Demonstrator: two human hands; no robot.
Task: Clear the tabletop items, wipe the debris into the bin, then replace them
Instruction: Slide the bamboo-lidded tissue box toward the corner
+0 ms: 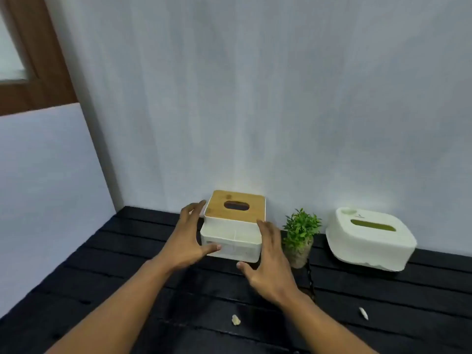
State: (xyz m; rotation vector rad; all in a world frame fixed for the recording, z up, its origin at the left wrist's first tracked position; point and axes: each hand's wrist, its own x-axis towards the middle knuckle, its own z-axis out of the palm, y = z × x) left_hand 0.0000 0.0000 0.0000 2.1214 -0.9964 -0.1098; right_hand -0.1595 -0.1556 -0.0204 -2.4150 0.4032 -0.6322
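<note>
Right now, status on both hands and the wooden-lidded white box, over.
Left hand and right hand open, flanking white tissue box with wooden lid. Box on black table. Small green potted plant close beside right hand.

No legible text, label or number; small mark (360, 215) on white rounded box (370, 245) too blurred to read.

The right side of the box (229, 247) is covered by the right hand (268, 261), its left side by the left hand (187, 236). Both forearms are cut off by the lower edge. Two pale scraps (235, 320) are too small to be identified.
</note>
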